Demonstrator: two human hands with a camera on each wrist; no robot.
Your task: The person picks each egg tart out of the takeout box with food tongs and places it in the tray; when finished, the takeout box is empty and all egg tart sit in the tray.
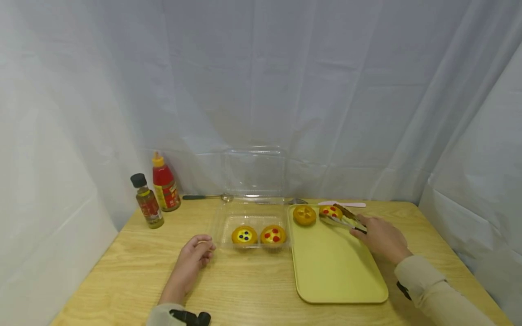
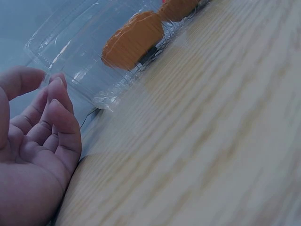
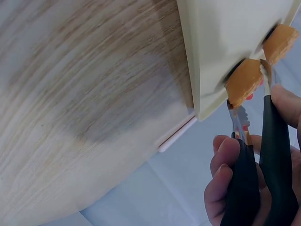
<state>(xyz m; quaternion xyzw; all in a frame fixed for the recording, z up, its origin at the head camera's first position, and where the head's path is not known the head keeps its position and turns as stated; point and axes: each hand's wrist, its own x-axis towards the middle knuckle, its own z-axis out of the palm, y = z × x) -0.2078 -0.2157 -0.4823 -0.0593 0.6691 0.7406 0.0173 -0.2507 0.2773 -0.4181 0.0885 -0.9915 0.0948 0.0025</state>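
Observation:
My right hand [image 1: 383, 236] grips a pair of tongs [image 3: 273, 141] by its dark handles. The tong tips straddle a tart with red toppings [image 1: 331, 212] at the far end of the yellow tray [image 1: 338, 271]. Beside it on the tray sits a plain-topped tart [image 1: 304, 215]. My left hand [image 1: 195, 254] rests on the table with loosely curled fingers, holding nothing, just left of a clear plastic container [image 1: 253, 210]. Inside that container are a tart with blue dots [image 1: 244, 235] and another red-topped tart [image 1: 273, 235]; its lid stands raised at the back.
A red sauce bottle [image 1: 165, 188] and a black-capped bottle [image 1: 148, 203] stand at the back left. A dark-handled spoon [image 1: 204, 197] lies along the back edge, and a pink knife [image 1: 350, 204] lies behind the tray. White curtains [image 1: 261, 90] surround the table.

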